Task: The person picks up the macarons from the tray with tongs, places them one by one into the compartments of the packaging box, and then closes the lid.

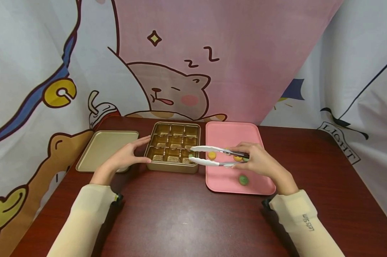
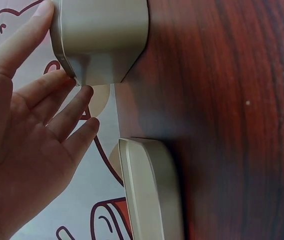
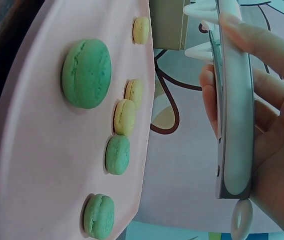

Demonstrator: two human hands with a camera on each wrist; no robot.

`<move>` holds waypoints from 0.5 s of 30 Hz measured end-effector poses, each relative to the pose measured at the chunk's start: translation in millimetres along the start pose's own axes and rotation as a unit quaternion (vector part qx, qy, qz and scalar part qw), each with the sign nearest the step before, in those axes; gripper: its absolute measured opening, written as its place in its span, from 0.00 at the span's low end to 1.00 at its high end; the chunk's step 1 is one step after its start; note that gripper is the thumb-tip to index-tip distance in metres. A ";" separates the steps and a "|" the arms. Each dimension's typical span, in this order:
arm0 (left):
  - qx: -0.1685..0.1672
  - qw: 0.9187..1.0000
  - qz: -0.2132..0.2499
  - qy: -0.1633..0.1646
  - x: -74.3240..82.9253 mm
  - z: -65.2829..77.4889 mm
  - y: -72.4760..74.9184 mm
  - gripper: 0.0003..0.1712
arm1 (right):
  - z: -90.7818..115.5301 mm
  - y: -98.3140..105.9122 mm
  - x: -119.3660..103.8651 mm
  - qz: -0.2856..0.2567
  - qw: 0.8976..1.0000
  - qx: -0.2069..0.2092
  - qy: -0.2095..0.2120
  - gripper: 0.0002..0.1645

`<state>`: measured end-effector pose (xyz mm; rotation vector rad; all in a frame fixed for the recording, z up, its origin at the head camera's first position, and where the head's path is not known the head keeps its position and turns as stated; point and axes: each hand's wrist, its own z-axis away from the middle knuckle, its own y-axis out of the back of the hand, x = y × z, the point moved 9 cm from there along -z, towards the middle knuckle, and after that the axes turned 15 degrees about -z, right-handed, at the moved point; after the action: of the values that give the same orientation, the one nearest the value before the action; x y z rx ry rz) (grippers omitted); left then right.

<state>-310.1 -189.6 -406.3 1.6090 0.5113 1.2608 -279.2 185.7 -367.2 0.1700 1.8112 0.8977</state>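
Note:
My left hand (image 1: 124,156) touches the left side of a gold tin (image 1: 172,167) with thumb and fingers spread and fairly straight. A gold insert with several square compartments lines the tin. My right hand (image 1: 257,160) grips a pair of tongs (image 3: 236,110) with white tips, held above the pink tray (image 1: 225,184). The tips reach over the tin's front right compartment. A green macaron (image 1: 191,156) shows between them; whether they clasp it or it lies in the compartment, I cannot tell. Beneath the tongs, yellow macarons (image 3: 124,117) and green macarons (image 3: 86,74) lie on the tray.
A flat gold lid (image 1: 106,148) lies left of the tin, behind my left wrist. Everything stands on a dark red wooden table (image 1: 180,217). A cartoon-printed curtain (image 1: 238,53) hangs along the table's back and sides.

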 end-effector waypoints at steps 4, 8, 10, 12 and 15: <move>-0.001 1.000 0.000 -0.001 0.2 -0.5 0.0 0.51 | 0.6 0.6 -0.9 0.002 1.000 0.001 0.003 0.32; -0.002 1.000 0.000 -0.001 0.1 -0.7 -0.2 0.51 | 1.9 2.7 -1.4 0.012 1.000 0.005 0.009 0.32; -0.002 1.000 -0.001 -0.002 0.1 -0.6 -0.2 0.51 | 2.8 4.0 -1.6 0.021 1.000 0.008 0.013 0.32; -0.002 1.000 -0.002 -0.002 0.1 -0.4 -0.2 0.51 | 4.1 5.3 -1.9 0.026 0.999 0.010 0.018 0.31; -0.001 1.000 -0.004 -0.005 0.0 -0.3 -0.2 0.51 | 6.7 8.0 -1.2 0.025 0.999 0.014 0.016 0.32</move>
<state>-310.3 -189.3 -406.4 1.6090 0.5111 1.2468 -275.3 194.0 -362.2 0.2199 1.8576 0.9143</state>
